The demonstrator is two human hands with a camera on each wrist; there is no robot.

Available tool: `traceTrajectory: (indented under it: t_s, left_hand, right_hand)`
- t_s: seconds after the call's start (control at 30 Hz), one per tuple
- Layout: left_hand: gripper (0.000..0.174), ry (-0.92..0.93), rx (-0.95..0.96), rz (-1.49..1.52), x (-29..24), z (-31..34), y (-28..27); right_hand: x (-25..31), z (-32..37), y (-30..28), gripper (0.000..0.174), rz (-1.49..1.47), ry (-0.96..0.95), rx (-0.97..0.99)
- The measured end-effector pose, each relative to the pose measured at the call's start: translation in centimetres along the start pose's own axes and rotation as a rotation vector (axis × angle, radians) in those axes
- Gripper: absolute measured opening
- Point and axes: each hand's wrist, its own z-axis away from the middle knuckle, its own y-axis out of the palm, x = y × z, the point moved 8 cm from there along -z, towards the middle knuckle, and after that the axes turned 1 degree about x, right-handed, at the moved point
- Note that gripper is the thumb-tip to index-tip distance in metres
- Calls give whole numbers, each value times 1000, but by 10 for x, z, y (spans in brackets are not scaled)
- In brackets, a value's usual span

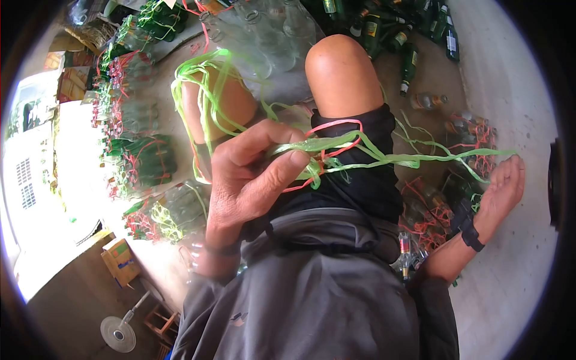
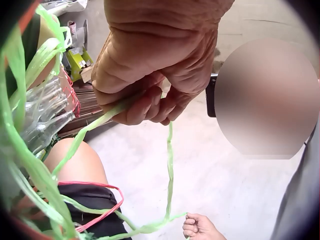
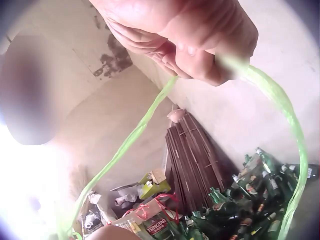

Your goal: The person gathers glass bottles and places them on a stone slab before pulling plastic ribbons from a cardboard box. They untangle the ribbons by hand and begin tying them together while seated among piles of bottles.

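Observation:
My left hand [image 1: 255,171] is over my lap, pinching strands of bright green plastic twine [image 1: 372,162] between thumb and curled fingers. A red strand [image 1: 336,124] loops beside that grip. From there the green twine stretches to my right hand [image 1: 507,187], held far out at the right, its fingertips pinching a strand. In the right wrist view, two lengths of green twine [image 3: 132,140] hang from that hand's curled fingers. More loose twine [image 1: 207,84] lies draped over my left knee. The left wrist view shows my left hand [image 2: 160,65] gripping a strand from above.
Clear glass bottles [image 1: 258,39] stand beyond my knees. Green beer bottles [image 1: 410,66] lie heaped at the far right. Bundles of bottles tied with red and green twine [image 1: 141,162] line the left, with more [image 1: 429,207] at the right. A fan [image 1: 118,334] and cardboard box [image 1: 120,262] are lower left.

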Motion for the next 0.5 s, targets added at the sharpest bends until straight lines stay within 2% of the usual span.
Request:
traceTrajectory:
  t_s: [0.13, 0.2, 0.23, 0.27, 0.33, 0.4, 0.47, 0.5]
  left_hand:
    - [12, 44, -12, -92, 12, -3, -2]
    - [12, 12, -2, -86, 18, -3, -3]
    - [14, -84, -3, -43, 24, -3, -2]
    - [17, -182, -4, 0, 30, -1, -1]
    - [17, -169, -10, 3, 33, 0, 1]
    - [17, -151, -15, 7, 34, -2, 3]
    - [16, -76, 2, -53, 30, -4, 6]
    - [16, -77, 5, -53, 29, -3, 6]
  right_hand:
    - [-27, -5, -35, 17, 64, 24, -86]
    - [-46, -9, -57, 17, 391, 20, -77]
    - [-54, -10, -65, 22, 582, 34, -91]
    - [-64, -11, -70, 22, 583, 37, -90]
    - [-75, -6, -44, 24, 980, -245, 164]
    - [-92, 8, -27, 25, 774, -145, 257]
    - [-48, 50, 50, 30, 962, -467, 431]
    - [-41, 67, 75, 32, 847, -410, 537]
